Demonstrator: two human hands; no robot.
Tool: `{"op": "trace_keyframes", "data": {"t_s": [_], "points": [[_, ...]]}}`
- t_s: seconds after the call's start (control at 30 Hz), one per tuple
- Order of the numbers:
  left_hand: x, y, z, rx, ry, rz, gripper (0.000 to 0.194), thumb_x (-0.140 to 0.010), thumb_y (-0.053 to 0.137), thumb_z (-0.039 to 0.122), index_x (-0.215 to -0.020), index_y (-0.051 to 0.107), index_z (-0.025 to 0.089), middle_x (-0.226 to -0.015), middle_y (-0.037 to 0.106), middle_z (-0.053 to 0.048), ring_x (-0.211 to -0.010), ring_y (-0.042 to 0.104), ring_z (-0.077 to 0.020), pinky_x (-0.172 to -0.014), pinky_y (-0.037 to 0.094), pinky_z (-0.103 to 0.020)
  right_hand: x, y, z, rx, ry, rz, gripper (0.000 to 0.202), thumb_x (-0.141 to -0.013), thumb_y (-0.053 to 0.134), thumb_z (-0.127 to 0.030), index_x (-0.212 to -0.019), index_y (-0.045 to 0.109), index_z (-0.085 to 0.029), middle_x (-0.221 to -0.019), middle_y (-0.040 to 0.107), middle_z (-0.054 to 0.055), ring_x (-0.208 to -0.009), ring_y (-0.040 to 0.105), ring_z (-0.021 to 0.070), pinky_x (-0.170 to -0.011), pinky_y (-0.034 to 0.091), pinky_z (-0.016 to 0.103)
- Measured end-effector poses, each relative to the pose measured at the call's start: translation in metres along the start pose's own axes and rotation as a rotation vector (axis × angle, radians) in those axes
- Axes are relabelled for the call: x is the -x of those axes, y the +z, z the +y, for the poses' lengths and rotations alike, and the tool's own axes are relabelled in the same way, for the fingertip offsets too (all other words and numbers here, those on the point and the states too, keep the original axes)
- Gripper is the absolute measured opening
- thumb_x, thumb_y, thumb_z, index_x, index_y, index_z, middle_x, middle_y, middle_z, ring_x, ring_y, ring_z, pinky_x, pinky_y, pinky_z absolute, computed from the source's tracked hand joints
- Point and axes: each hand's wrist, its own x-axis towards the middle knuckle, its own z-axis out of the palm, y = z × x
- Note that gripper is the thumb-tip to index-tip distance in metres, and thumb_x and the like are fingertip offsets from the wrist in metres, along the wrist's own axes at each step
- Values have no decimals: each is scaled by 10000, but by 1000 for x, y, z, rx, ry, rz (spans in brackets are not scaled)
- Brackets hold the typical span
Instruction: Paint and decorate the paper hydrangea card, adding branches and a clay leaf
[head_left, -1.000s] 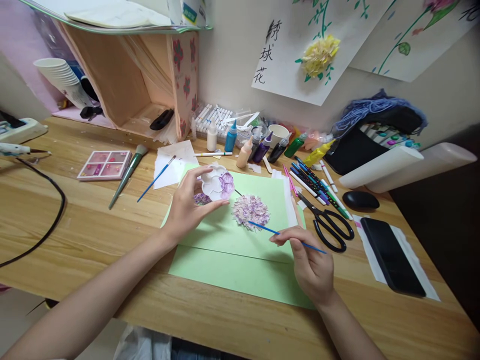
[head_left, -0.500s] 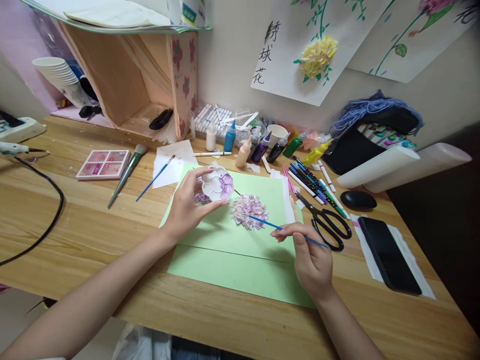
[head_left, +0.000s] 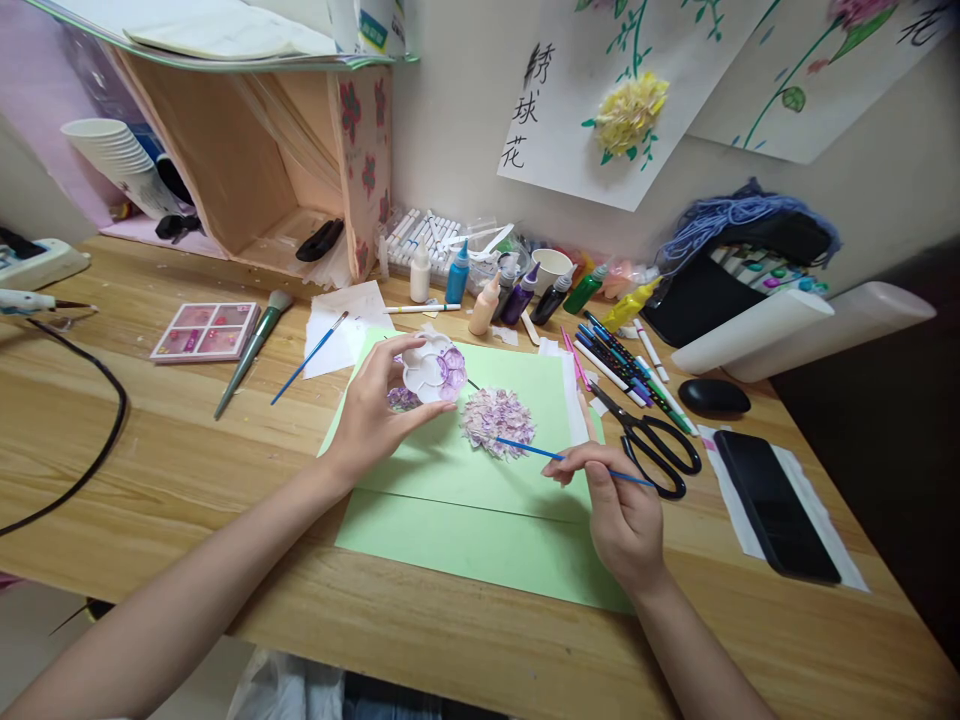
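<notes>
- Right hand (head_left: 626, 510): thumb and fingers pinched together on the blue paintbrush (head_left: 525, 447), its rear end projecting past the grip.
- Purple cluster (head_left: 501, 410): sits on the green sheet (head_left: 480, 545), between the hands, to the left of and farther out than the right hand.
- Brush long axis: runs leftward and slightly away from the right hand; tip lies over the cluster's near portion. Bristle contact cannot be confirmed.
- Left hand (head_left: 367, 412): thumb and fingers set apart, clamped on the rims of the white palette (head_left: 422, 372), which is raised and tilted towards the viewer.
- Nearer hand: in this view the left thumb tip appears closest to the cluster, just beside its left edge; height difference cannot be judged.
- Palette contents: purple paint in the right-hand wells; the left-hand wells appear white.
- Second purple cluster (head_left: 403, 399): partly hidden behind the left hand and palette.
- Paint bottles, standing: blue bottle (head_left: 457, 277), purple bottle (head_left: 520, 297) and green bottle (head_left: 585, 290) among them. Fill levels not determinable.
- Paper cup (head_left: 551, 266): behind the bottles; contents not visible.
- Clear case (head_left: 424, 238): holds white markers.
</notes>
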Motion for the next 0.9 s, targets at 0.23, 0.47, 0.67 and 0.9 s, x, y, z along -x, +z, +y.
{"op": "trace_keyframes", "data": {"t_s": [0.23,0.47,0.67,0.9], "points": [[0,1,0,10,5,-11,611,-693,759,403,-1207,481,225,-1218,565,-86,-1025,571,-201,-787,505,-294,-1,0,-1,9,-36,118,234,-959,392,-203,-883,614,-212,-815,643,15,-719,582,131,-653,470,282],[4,4,3,6,77,-155,646,-701,765,340,-1248,438,234,-1233,547,-96,-1068,561,-214,-783,521,-310,0,2,3,-151,-99,189,255,-969,364,-232,-933,616,-210,-862,646,36,-795,612,170,-666,478,323],[9,7,7,39,197,-238,677,-720,753,300,-1290,391,259,-1295,518,-122,-1196,498,-243,-809,541,-330,0,3,0,-83,-27,54,253,-970,359,-239,-928,607,-213,-874,654,48,-780,597,165,-694,477,327],[10,6,8,44,196,-249,670,-719,753,293,-1286,397,259,-1302,511,-128,-1205,494,-244,-825,554,-345,1,4,-1,-140,3,90,276,-964,360,-285,-893,613,-201,-838,651,70,-761,605,192,-638,479,346]]}}
